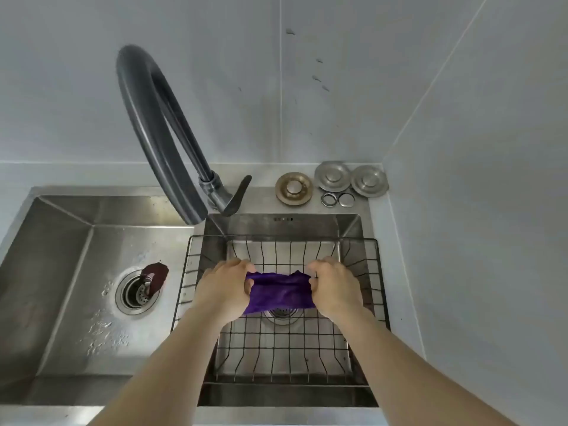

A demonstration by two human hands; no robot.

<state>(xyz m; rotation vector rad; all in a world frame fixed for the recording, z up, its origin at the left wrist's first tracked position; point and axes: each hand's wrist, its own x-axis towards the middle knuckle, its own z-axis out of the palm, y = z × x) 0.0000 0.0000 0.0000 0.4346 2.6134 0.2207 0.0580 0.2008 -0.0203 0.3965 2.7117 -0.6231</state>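
Observation:
A purple cloth (279, 292) hangs stretched between my two hands over the right sink basin. My left hand (226, 287) grips its left end with curled fingers. My right hand (333, 287) grips its right end the same way. Both hands are above a black wire basket (373, 290) that sits in the right basin. The cloth's lower edge droops over the drain (281, 315) seen through the basket.
A dark curved faucet (159, 130) arches from behind the divider toward the left basin (61, 272), whose wet floor holds a drain strainer (136, 293) and a dark brown scrap (156, 273). Metal drain covers and rings (333, 186) lie on the back ledge. Tiled walls stand behind and right.

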